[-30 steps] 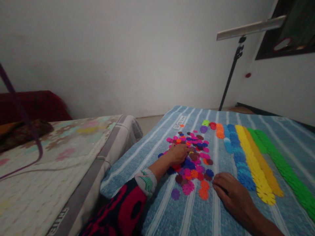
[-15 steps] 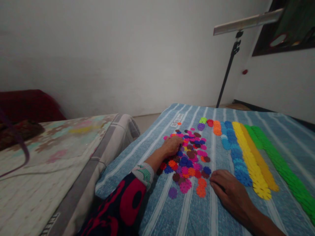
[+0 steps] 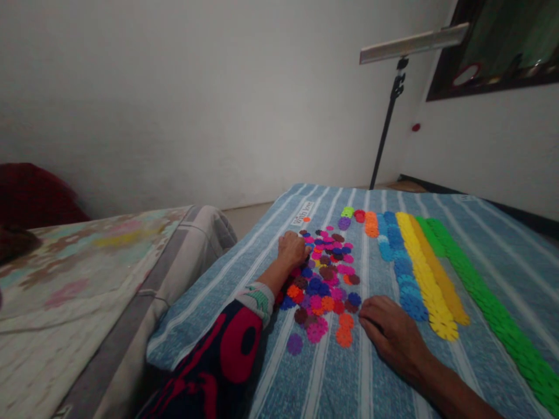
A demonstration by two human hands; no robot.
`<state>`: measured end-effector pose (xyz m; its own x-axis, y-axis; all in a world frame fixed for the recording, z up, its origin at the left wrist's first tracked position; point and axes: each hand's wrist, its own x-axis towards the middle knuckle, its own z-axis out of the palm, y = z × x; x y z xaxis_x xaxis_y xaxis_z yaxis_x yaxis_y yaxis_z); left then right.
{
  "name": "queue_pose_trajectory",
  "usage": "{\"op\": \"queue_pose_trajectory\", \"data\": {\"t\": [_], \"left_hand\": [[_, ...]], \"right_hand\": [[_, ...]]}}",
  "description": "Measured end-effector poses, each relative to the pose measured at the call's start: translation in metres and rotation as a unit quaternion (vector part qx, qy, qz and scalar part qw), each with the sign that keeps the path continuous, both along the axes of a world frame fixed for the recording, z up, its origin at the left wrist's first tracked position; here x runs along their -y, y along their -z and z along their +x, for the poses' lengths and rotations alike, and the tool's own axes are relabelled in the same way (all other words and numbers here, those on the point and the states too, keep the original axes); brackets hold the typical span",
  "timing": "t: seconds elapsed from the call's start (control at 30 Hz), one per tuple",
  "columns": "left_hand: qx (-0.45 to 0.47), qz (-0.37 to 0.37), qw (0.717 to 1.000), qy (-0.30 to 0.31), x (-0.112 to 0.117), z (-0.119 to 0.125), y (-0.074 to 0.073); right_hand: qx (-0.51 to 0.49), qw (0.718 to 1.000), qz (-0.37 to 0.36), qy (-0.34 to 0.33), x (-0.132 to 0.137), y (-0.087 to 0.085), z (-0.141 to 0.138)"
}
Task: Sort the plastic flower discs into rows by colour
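Observation:
My left hand (image 3: 292, 249) is at the far left edge of a loose pile of flower-shaped plastic discs (image 3: 325, 272) in pink, blue, brown, orange and purple. Its fingers are bent down among the discs, and a bit of light blue shows by the fingertips; what they pinch, if anything, is hidden. My right hand (image 3: 393, 329) rests on the striped blue cloth (image 3: 279, 387), just right of the pile, with fingers curled together and their inside out of sight. An orange disc (image 3: 344, 337) and a purple disc (image 3: 294, 343) lie at the pile's near end.
Overlapping rows of blue discs (image 3: 407, 279), yellow discs (image 3: 425, 273) and green discs (image 3: 484, 297) run down the right side. Short orange (image 3: 371, 223) and red (image 3: 359, 216) groups lie farther back. A patterned bed (image 3: 109, 279) stands left, a lamp stand (image 3: 384, 134) behind.
My left hand has drawn back slightly toward the pile's left edge. My right hand stays in place by the pile. The whole view has shifted a little to the right.

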<state>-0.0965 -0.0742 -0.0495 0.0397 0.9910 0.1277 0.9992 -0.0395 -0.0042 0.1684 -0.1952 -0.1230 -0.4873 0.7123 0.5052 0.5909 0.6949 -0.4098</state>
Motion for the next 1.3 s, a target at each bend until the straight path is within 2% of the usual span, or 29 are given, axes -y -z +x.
{"op": "queue_pose_trajectory", "data": {"t": [0.1, 0.23, 0.33, 0.43, 0.5, 0.57, 0.67, 0.73, 0.87, 1.0, 1.13, 1.3], "left_hand": [[-0.023, -0.036, 0.998, -0.04, -0.009, 0.011, -0.004], [-0.006, -0.085, 0.993, -0.083, -0.023, 0.014, -0.008], [0.002, -0.058, 0.994, -0.088, -0.028, 0.013, -0.012], [0.036, -0.01, 0.997, -0.073, -0.026, 0.012, -0.018], [0.098, 0.004, 0.994, -0.047, -0.021, 0.014, -0.022], [0.19, 0.001, 0.982, 0.004, -0.015, 0.021, -0.025], [0.334, -0.048, 0.936, 0.101, -0.006, 0.045, -0.026], [0.395, -0.09, 0.9, 0.159, 0.001, 0.068, -0.023], [0.417, -0.148, 0.863, 0.245, 0.015, 0.117, -0.009], [0.404, -0.136, 0.854, 0.298, 0.023, 0.15, 0.009], [0.373, -0.13, 0.865, 0.31, 0.025, 0.165, 0.019], [0.363, -0.13, 0.871, 0.304, 0.028, 0.17, 0.019]], "right_hand": [[-0.007, 1.0, 0.012, -0.001, -0.001, -0.001, -0.001], [-0.012, 1.0, 0.024, 0.003, -0.005, -0.002, -0.004], [-0.029, 0.999, 0.039, 0.005, -0.007, -0.003, -0.004], [-0.051, 0.994, 0.09, 0.018, -0.005, -0.008, -0.005], [-0.045, 0.989, 0.142, 0.015, 0.0, -0.014, -0.008], [-0.027, 0.983, 0.18, -0.01, 0.007, -0.02, -0.013], [-0.005, 0.977, 0.206, -0.06, 0.019, -0.027, -0.022], [-0.004, 0.973, 0.22, -0.075, 0.023, -0.031, -0.025], [-0.01, 0.963, 0.262, -0.067, 0.025, -0.041, -0.023], [0.0, 0.954, 0.297, -0.051, 0.023, -0.049, -0.018], [0.007, 0.952, 0.303, -0.048, 0.02, -0.048, -0.018], [0.008, 0.953, 0.3, -0.049, 0.019, -0.047, -0.018]]}}
